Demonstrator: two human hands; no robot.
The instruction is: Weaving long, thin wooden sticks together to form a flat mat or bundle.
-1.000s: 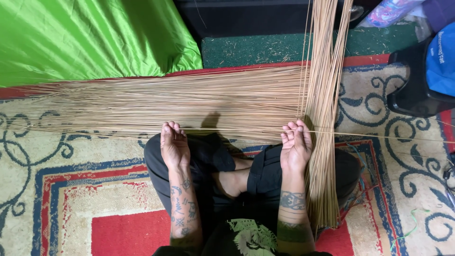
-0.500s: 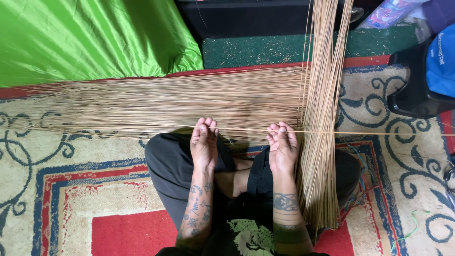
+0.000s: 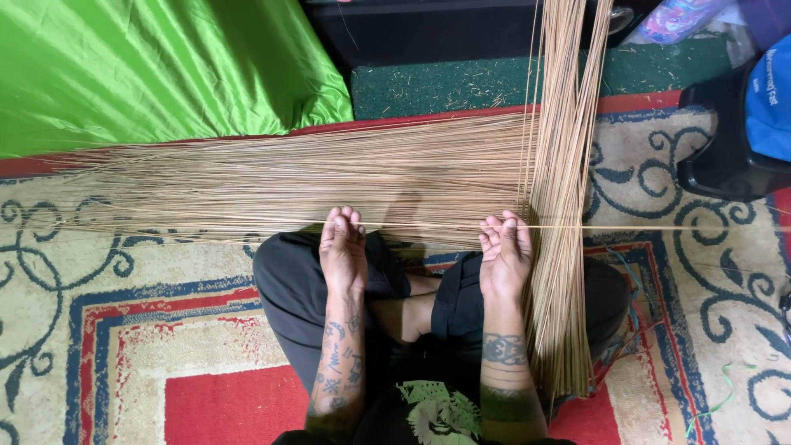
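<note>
The person sits cross-legged on a patterned rug (image 3: 148,330) with both forearms stretched forward; the left hand (image 3: 344,247) and the right hand (image 3: 506,254) each pinch 1 thin straw-coloured stick (image 3: 428,224) between the fingertips, so both hands are closed on it; this single stick runs level from side to side, just in front of the knees, and its ends reach well past both hands; it lies along the near edge of the flat bundle of sticks (image 3: 313,177), which spreads sideways over the rug beyond the hands; a second bundle, the upright bundle of sticks (image 3: 560,206), crosses the flat bundle at its right end and runs from the top of the view down past the right knee; the right hand is just beside this upright bundle, touching or nearly touching it, I cannot tell which; beyond the flat bundle, to the left, lies a bright green cloth (image 3: 156,70); beyond it in the middle is a dark green mat (image 3: 445,82) strewn with chaff; to the right of the upright bundle stands a black seat (image 3: 721,161) with a blue bag (image 3: 770,99) on it.
</note>
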